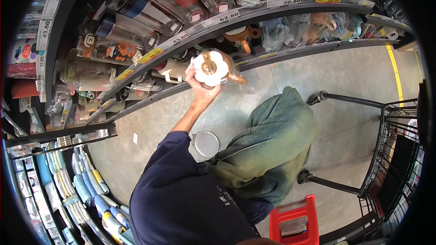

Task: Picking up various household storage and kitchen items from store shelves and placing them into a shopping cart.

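Note:
My left hand [203,88] reaches out toward the lower shelf, its fingers wrapped round the side of a lidded mug [210,68]. The mug has a white, flower-shaped top with a brown centre, and a brown handle sticks out to its right. Clear plastic wrap covers it. On the shelf just behind stands a similar brown mug [242,37] with a handle. A cream mug [174,71] sits at the shelf edge left of my hand. My right hand is out of the picture.
Above are shelves of clear bottles and jars [156,11]. A round grey-white disc [206,144] lies on the floor beside my leg [277,127]. A red stool [311,220] stands at lower right, near a black wire cart [383,163]. Packaged goods [84,188] fill a rack at lower left.

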Demonstrator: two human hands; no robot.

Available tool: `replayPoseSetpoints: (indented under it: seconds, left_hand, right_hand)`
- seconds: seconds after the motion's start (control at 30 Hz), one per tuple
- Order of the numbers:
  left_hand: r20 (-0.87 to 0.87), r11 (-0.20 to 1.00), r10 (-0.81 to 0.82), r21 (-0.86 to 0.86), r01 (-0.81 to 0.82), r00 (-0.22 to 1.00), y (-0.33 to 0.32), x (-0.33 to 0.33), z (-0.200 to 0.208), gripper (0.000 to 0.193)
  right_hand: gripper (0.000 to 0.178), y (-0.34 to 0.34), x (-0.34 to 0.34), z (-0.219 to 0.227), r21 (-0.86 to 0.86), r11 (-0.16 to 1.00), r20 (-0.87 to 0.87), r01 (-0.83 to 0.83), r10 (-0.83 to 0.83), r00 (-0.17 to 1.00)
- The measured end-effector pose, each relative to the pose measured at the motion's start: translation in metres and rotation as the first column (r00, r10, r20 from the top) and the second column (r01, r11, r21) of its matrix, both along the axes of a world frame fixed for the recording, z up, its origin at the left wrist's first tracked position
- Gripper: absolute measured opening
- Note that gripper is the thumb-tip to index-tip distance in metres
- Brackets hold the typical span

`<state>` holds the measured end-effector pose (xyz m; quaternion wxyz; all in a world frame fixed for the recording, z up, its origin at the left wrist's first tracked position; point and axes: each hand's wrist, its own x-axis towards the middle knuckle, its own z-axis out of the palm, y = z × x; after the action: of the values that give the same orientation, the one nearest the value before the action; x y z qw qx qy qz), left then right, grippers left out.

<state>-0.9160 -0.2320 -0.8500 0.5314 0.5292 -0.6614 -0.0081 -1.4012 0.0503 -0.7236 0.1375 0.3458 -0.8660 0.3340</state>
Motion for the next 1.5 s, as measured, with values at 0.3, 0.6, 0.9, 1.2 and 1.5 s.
replayPoseSetpoints:
  seconds: [0.3, 0.6, 0.9, 1.2, 1.5]
  left_hand:
    - [-0.583, 0.991, 0.093, 0.132, -0.018, 0.807, 0.03, -0.012, 0.083, 0.049]
    - [-0.875, 0.953, 0.204, 0.281, 0.117, 0.438, 0.013, -0.03, 0.144, 0.052]
    - [-0.879, 0.878, 0.189, 0.351, 0.325, 0.438, 0.003, -0.093, 0.352, 0.05]
    - [-0.931, 0.499, -0.21, 0.162, 0.851, 0.3, -0.039, -0.222, 0.583, 0.052]
    - [-0.957, 0.067, 0.006, 0.291, 0.954, 0.291, -0.055, -0.365, 0.65, 0.035]
  right_hand:
    - [0.035, 0.002, 0.008, -0.008, 0.059, 0.997, -0.062, -0.041, 0.045, 0.997]
    - [0.034, 0.002, 0.005, 0.052, 0.161, 0.986, -0.179, 0.048, -0.019, 0.984]
    - [0.031, 0.026, -0.013, 0.34, 0.278, 0.939, -0.325, 0.204, -0.108, 0.94]
    - [0.021, 0.01, 0.045, 0.396, 0.454, 0.888, 0.153, 0.077, -0.163, 0.975]
    - [0.029, 0.015, 0.065, 0.437, 0.31, 0.951, 0.664, 0.014, -0.227, 0.713]
